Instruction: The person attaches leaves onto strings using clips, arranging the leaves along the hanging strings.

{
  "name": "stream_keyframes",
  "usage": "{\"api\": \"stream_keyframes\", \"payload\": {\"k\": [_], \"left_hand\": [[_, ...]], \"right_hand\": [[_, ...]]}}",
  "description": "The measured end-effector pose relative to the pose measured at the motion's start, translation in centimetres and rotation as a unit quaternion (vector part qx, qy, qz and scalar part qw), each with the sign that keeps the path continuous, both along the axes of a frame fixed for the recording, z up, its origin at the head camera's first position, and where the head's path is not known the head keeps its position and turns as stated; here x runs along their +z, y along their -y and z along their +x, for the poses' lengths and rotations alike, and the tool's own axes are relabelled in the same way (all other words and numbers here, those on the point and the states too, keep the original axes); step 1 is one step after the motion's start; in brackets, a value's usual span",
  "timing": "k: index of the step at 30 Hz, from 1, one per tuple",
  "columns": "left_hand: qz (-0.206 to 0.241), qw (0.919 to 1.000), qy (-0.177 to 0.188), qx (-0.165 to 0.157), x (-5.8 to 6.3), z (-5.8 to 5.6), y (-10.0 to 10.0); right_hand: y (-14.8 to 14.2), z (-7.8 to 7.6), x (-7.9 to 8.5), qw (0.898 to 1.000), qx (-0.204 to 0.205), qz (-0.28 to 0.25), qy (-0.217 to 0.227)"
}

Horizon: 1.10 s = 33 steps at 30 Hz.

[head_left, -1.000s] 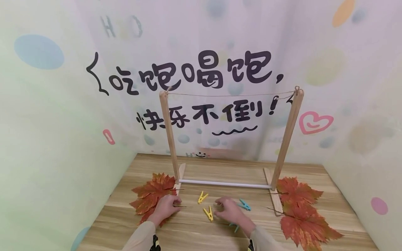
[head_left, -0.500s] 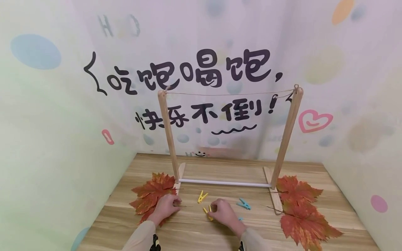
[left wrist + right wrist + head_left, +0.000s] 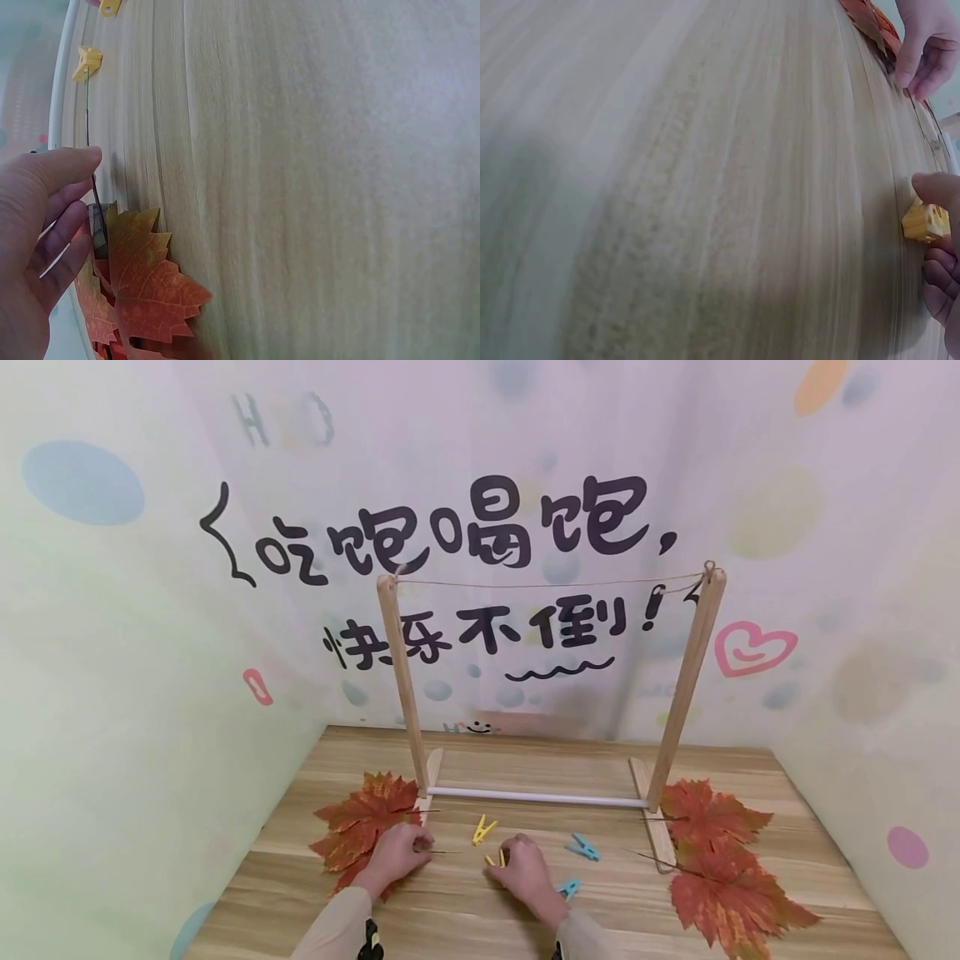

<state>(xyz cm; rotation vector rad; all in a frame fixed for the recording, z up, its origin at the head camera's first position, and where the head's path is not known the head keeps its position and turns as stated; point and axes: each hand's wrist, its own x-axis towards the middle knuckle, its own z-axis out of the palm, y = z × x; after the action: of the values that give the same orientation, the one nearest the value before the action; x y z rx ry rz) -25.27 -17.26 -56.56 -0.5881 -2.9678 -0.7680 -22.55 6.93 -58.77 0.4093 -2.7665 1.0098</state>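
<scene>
Over table [image 3: 465, 920], right hand [image 3: 522, 872] pinching yellow clip [image 3: 921, 224], left hand [image 3: 393, 858] seemingly gripping leaf stem [image 3: 88, 129]

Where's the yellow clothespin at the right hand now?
Right wrist view, right edge: the yellow clothespin is pinched by the right hand. In the head view, it's just below the other yellow clothespin.

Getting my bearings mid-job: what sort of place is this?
Probably an indoor booth for tabletop crafts or demonstrations. It shows in the wood-grain table closed in by decorated walls, the wooden stand strung with twine, and the maple leaves and clothespins set out.
</scene>
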Motion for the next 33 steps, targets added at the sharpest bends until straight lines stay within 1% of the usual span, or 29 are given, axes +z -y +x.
{"api": "stream_keyframes", "payload": {"k": [4,8,12,15,16,21,26,30,33], "left_hand": [[-0.006,1.0,-0.004,-0.005,-0.1,0.0,0.0],[-0.013,0.9997,-0.018,-0.012,-0.1,-0.1,0.0],[-0.022,0.9981,-0.05,-0.03,-0.1,-0.1,0.0],[-0.028,0.9965,-0.066,-0.042,0.1,-0.2,0.0],[-0.029,0.9965,-0.066,-0.042,0.2,-0.2,-0.1],[-0.033,0.9967,-0.064,-0.037,1.2,-0.3,-0.2],[-0.019,0.9979,-0.056,-0.026,2.6,-0.5,-0.2],[0.005,0.9986,-0.049,-0.018,4.1,-0.7,-0.1],[0.019,0.9982,-0.054,-0.017,5.1,-0.8,0.0]], "right_hand": [[0.0,0.0,0.0,1.0,-0.001,-0.005,0.009],[-0.1,0.0,-0.1,1.0,0.001,-0.015,0.018],[-0.4,-0.1,-0.2,1.0,0.013,-0.02,0.017],[-0.6,-0.1,-0.2,0.999,0.025,-0.022,0.019],[-0.7,-0.1,-0.1,0.999,0.028,-0.023,0.021],[-1.2,0.0,0.3,0.998,0.037,-0.033,0.031],[-1.6,0.0,1.1,0.997,0.051,-0.046,0.034],[-1.9,-0.3,1.9,0.997,0.06,-0.051,0.003],[-2.0,-0.5,2.4,0.996,0.067,-0.051,-0.017]]}}
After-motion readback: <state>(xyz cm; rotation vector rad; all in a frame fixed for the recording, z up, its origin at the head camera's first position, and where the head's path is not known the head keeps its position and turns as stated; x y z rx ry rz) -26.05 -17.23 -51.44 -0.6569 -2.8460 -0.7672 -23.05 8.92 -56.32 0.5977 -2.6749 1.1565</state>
